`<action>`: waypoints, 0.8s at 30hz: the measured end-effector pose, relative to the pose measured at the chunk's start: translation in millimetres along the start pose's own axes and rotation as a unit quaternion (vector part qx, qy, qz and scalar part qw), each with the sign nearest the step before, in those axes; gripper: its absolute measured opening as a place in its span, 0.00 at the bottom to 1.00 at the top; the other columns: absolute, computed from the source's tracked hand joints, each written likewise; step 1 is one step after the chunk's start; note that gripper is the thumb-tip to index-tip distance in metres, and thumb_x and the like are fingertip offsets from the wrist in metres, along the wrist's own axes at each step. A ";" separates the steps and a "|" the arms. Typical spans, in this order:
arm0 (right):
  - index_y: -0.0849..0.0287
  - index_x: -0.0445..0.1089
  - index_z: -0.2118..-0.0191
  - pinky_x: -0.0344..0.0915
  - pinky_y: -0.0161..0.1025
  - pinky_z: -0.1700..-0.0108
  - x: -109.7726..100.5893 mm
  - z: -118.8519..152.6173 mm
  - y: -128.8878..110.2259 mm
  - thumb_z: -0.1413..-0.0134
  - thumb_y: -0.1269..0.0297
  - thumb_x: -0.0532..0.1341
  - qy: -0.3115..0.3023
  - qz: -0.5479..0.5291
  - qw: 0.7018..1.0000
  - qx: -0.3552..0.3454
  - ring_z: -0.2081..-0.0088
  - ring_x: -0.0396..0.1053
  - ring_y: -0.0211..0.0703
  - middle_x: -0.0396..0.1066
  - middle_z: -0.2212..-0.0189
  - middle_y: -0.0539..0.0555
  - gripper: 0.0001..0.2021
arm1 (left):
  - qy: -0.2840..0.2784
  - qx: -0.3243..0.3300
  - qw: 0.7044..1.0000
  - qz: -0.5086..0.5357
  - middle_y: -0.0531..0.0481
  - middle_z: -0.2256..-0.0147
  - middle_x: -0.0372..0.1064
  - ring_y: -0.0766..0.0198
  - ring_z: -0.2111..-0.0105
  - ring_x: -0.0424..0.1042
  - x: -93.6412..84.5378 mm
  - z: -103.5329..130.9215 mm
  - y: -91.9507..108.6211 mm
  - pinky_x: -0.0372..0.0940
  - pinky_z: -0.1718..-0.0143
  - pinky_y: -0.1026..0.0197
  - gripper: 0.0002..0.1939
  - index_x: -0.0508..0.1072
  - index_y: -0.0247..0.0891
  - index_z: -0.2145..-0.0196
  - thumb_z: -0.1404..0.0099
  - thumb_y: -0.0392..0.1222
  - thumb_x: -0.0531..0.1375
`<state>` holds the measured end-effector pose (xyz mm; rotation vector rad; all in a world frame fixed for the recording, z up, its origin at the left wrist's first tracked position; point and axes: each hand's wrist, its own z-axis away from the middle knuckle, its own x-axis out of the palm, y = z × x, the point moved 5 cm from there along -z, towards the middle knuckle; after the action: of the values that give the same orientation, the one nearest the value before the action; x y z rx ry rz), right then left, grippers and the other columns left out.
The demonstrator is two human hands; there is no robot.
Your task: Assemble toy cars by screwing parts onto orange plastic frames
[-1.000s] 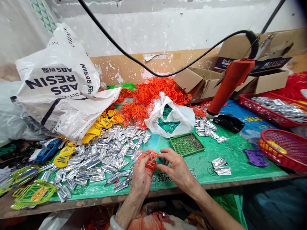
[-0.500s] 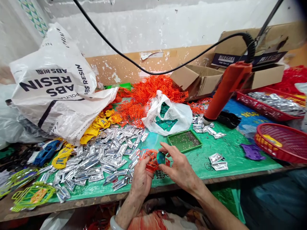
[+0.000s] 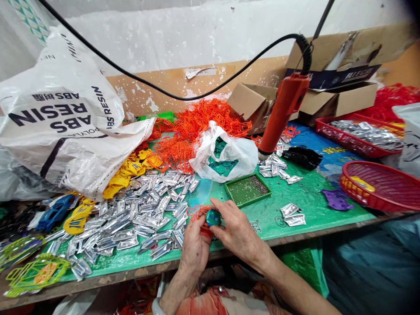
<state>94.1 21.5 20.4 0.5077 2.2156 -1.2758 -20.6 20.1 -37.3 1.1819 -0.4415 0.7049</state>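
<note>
My left hand [image 3: 196,245] is closed around an orange plastic lattice frame [image 3: 199,211] near the table's front edge. In my right hand [image 3: 234,225], thumb and fingers pinch a small dark teal plastic piece [image 3: 214,218] against that frame. My fingers hide part of both parts. Just beyond my hands lies a green tray [image 3: 248,191] with tiny dark bits in its grid. Behind it, a white plastic bag [image 3: 243,162] gapes open over teal pieces [image 3: 221,168] like the one I hold. Silvery parts [image 3: 124,227] are heaped to the left.
A red-orange electric screwdriver [image 3: 282,113] hangs from a black cable at right. Orange frames [image 3: 210,118] pile up behind the bag. A large white resin sack [image 3: 65,118] leans at left. Red baskets [image 3: 377,186], cardboard boxes [image 3: 341,98] and a purple part [image 3: 337,199] are on the right.
My right fingers have brought the teal piece lower and closer against the orange frame; it now faces up more. The whole view has shifted, so the background sits further left.
</note>
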 end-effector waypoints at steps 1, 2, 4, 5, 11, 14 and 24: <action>0.65 0.60 0.41 0.70 0.53 0.54 -0.1 0.7 0.1 0.54 0.80 0.59 -0.004 0.002 1.000 0.001 0.56 0.66 0.55 0.74 0.55 0.62 0.31 | 0.003 -0.002 1.000 0.003 0.50 0.63 0.80 0.63 0.64 0.75 -0.3 0.6 -1.2 0.69 0.62 0.65 0.10 0.81 0.37 0.65 0.47 0.38 0.67; 0.65 0.60 0.40 0.70 0.53 0.55 -0.3 1.5 -0.1 0.54 0.80 0.59 -0.006 0.004 1.000 0.001 0.56 0.66 0.54 0.74 0.54 0.62 0.31 | 0.007 -0.003 1.000 0.005 0.50 0.63 0.80 0.64 0.65 0.75 -0.6 1.2 -2.2 0.69 0.63 0.65 0.10 0.81 0.37 0.65 0.47 0.38 0.67; 0.64 0.59 0.40 0.69 0.52 0.55 -0.9 3.2 -1.6 0.53 0.80 0.60 -0.005 0.010 1.000 -0.005 0.57 0.66 0.54 0.74 0.55 0.61 0.32 | 0.012 -0.006 1.000 0.011 0.50 0.64 0.80 0.65 0.67 0.75 -1.2 2.0 -3.7 0.69 0.65 0.66 0.10 0.81 0.37 0.66 0.48 0.38 0.67; 0.64 0.59 0.40 0.69 0.52 0.55 -1.3 4.1 -2.8 0.53 0.80 0.60 -0.003 0.015 1.000 -0.010 0.57 0.66 0.53 0.74 0.54 0.61 0.32 | 0.015 -0.006 1.000 0.014 0.51 0.65 0.80 0.65 0.68 0.75 -1.5 2.3 -4.0 0.69 0.65 0.66 0.10 0.81 0.37 0.66 0.48 0.38 0.67; 0.63 0.56 0.38 0.66 0.52 0.56 -0.1 9.8 -8.1 0.52 0.79 0.60 0.011 0.068 0.997 -0.025 0.59 0.64 0.52 0.75 0.56 0.59 0.33 | 0.017 0.003 0.999 0.028 0.50 0.64 0.80 0.64 0.65 0.76 -1.9 5.3 -3.7 0.70 0.60 0.65 0.11 0.81 0.37 0.67 0.50 0.40 0.69; 0.62 0.57 0.38 0.65 0.50 0.58 2.9 12.3 -5.7 0.53 0.79 0.61 0.010 0.079 0.997 -0.016 0.60 0.64 0.52 0.75 0.57 0.58 0.33 | 0.001 0.008 1.000 0.013 0.50 0.63 0.81 0.63 0.63 0.77 -0.9 7.4 -4.7 0.69 0.58 0.64 0.12 0.81 0.37 0.65 0.51 0.39 0.71; 0.59 0.67 0.49 0.64 0.50 0.56 -2.2 16.7 -6.7 0.47 0.74 0.61 0.052 0.100 0.993 0.029 0.55 0.64 0.53 0.69 0.56 0.61 0.18 | -0.030 0.031 0.998 -0.049 0.52 0.60 0.80 0.62 0.59 0.75 5.1 9.4 -3.7 0.66 0.52 0.63 0.13 0.81 0.40 0.62 0.47 0.38 0.70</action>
<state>96.3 3.5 19.3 0.8150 2.1524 -1.2353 -14.0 11.8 -33.3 1.2781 -0.4116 0.6038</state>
